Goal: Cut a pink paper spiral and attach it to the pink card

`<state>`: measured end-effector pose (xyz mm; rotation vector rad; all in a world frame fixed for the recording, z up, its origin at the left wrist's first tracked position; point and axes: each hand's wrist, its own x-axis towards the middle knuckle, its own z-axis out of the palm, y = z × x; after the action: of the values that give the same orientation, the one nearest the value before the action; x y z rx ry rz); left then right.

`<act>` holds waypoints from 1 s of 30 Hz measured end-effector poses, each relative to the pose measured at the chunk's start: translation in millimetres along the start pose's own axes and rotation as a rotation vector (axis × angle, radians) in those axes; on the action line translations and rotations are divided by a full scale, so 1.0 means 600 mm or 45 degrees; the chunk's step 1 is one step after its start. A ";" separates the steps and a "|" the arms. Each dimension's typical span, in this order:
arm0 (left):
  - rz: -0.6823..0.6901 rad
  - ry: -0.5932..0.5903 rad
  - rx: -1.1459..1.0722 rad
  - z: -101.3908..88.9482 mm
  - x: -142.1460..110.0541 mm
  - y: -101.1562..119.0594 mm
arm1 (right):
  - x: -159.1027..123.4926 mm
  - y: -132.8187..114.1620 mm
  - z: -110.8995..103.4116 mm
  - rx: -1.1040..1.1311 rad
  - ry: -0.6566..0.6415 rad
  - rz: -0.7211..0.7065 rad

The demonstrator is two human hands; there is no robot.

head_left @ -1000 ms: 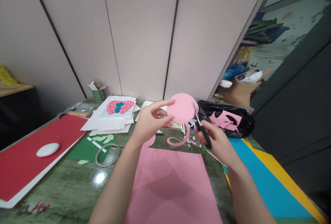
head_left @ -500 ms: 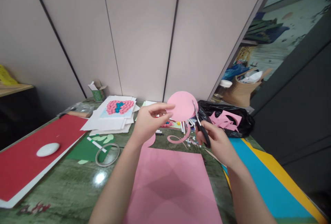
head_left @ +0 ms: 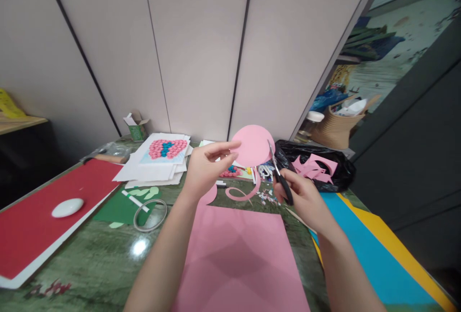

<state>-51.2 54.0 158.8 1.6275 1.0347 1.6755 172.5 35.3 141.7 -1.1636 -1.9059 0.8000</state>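
A round pink paper disc [head_left: 252, 145] is held up in front of the wall, its left edge pinched between the thumb and fingers of my left hand [head_left: 204, 170]. In my right hand [head_left: 300, 194] is a pair of scissors [head_left: 281, 180] with black handles, its blades at the disc's right edge. From the disc's lower edge a thin curled pink strip [head_left: 248, 194] hangs over the table. Below my hands lies a large pink sheet [head_left: 241, 254], with another rounded pink piece [head_left: 208, 196] at its far left corner, partly behind my left wrist.
At right, a black plastic bag [head_left: 346, 173] holds pink paper scraps [head_left: 315, 170], behind blue [head_left: 367, 249] and yellow sheets. To the left are a tape roll [head_left: 150, 216], a green sheet [head_left: 111, 209], a red sheet [head_left: 32, 225] with a white oval object, and stacked papers [head_left: 151, 173].
My left hand and the disc have shifted slightly up and left. The curled strip has moved a little left with them. My right hand and the scissors stay nearly in place.
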 end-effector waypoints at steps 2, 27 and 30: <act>-0.011 -0.008 -0.030 0.001 0.000 0.002 | 0.000 0.000 0.000 -0.008 0.003 -0.008; -0.108 -0.195 -0.086 0.003 -0.002 0.005 | 0.001 -0.002 -0.001 0.016 -0.041 -0.020; -0.105 -0.185 -0.091 0.003 -0.001 0.003 | 0.000 -0.001 -0.002 0.023 -0.043 0.003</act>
<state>-49.3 52.5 160.0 1.6124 0.9462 1.5002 172.9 35.5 142.8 -1.1481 -1.9213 0.8416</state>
